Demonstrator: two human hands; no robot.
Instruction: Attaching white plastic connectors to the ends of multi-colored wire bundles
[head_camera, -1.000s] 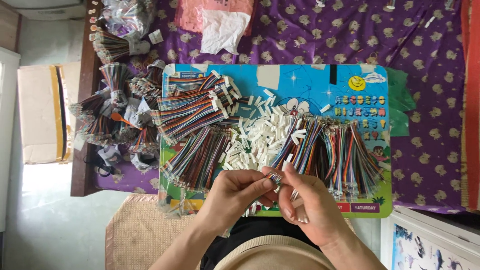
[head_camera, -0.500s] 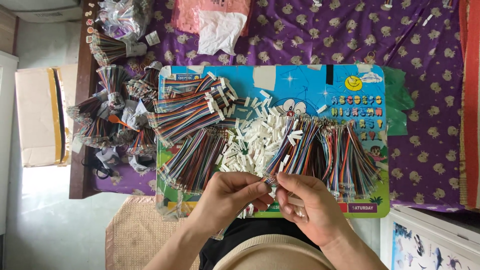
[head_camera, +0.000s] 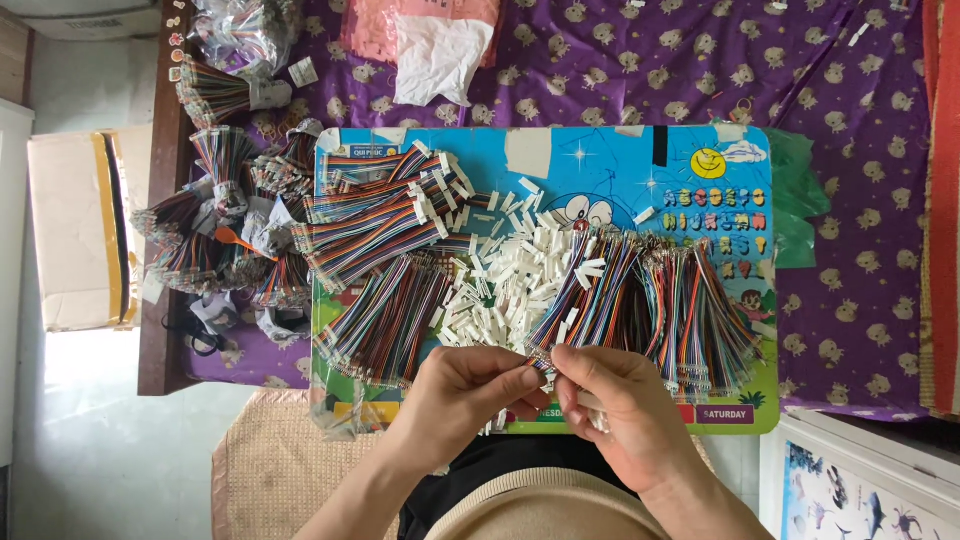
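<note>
- Pinching a thin wire (head_camera: 541, 362) between both grips, left hand (head_camera: 462, 392) and right hand (head_camera: 618, 410), at lower centre of frame.
- Handling light, limp, probably; taking near its end.
- Lying above: white connectors (head_camera: 510, 275) on the colourful board (head_camera: 600, 160).

Bare board (head_camera: 620, 160) shows across the upper middle of the frame, open for a hand. Below it, the white connector pile (head_camera: 510, 275) fills the centre, hemmed by coloured wire bundles (head_camera: 385, 320) at left and more wires (head_camera: 680, 300) at right. Tied bundles (head_camera: 220, 230) crowd the far left edge; purple cloth (head_camera: 860, 200) at right lies open.
</note>
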